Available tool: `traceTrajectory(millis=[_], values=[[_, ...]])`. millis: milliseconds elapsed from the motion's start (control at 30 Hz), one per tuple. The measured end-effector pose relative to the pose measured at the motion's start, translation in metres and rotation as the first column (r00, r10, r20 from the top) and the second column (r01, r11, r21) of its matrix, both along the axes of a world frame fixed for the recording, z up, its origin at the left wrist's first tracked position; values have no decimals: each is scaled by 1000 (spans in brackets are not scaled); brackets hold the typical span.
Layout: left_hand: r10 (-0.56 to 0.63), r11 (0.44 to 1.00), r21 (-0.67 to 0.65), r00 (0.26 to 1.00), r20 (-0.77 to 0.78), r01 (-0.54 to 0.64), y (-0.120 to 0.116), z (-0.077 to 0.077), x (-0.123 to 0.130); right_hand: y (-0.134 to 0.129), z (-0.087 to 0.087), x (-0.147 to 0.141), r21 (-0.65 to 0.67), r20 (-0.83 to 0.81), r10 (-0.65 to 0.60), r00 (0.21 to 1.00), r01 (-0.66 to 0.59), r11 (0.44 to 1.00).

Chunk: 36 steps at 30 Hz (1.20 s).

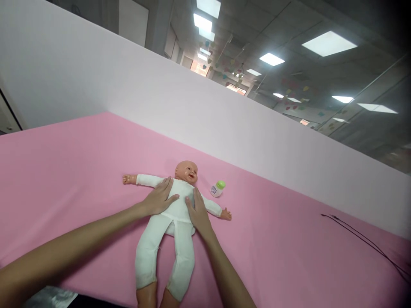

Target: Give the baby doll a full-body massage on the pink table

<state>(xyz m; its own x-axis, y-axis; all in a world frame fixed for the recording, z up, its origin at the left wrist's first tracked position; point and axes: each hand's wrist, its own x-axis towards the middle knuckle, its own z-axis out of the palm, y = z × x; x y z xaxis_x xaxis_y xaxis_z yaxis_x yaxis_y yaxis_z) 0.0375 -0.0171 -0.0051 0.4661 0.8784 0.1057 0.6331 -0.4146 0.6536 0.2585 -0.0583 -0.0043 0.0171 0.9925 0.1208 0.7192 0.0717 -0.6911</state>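
A baby doll (175, 218) with a white cloth body lies on its back, arms spread and head away from me. My left hand (160, 197) rests flat on the left side of its chest, fingers stretched toward the shoulder. On the other side of the chest lies my right hand (198, 210), also flat with the thumb apart. Neither hand grips anything. Just right of the doll's head is a small clear bottle (217, 189) with a green cap and a printed label, apart from both hands.
The doll and bottle lie on a pink-covered table (276, 239). A white partition (205, 111) rises along its far edge. Thin black cables (359, 240) trail over the right side. Behind the partition are ceiling lights and hanging decorations.
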Motion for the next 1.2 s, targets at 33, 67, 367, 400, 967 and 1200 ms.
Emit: traceTrajectory(millis=[33,67,367,400,967,1200], values=[[-15,1000,-17,1000,4,15,-6,-1,-9,-7,-1,4,-16,-7,4,1000,-4,1000],[-27,999,-45,1000,3,27,-13,-2,-17,-16,-2,6,-42,-15,14,1000,-14,999],[-205,976,-75,978,-32,203,-66,21,-8,-48,9,-10,-92,15,269,963,-267,959],[-200,979,-53,979,-33,198,-62,22,0,-40,11,-12,-69,33,320,947,-317,946],[-250,967,-51,968,0,250,-75,-7,-45,-71,-1,2,-130,-52,113,992,-119,984],[-163,981,107,987,16,160,-47,0,12,-31,4,-14,33,32,313,949,-314,949]])
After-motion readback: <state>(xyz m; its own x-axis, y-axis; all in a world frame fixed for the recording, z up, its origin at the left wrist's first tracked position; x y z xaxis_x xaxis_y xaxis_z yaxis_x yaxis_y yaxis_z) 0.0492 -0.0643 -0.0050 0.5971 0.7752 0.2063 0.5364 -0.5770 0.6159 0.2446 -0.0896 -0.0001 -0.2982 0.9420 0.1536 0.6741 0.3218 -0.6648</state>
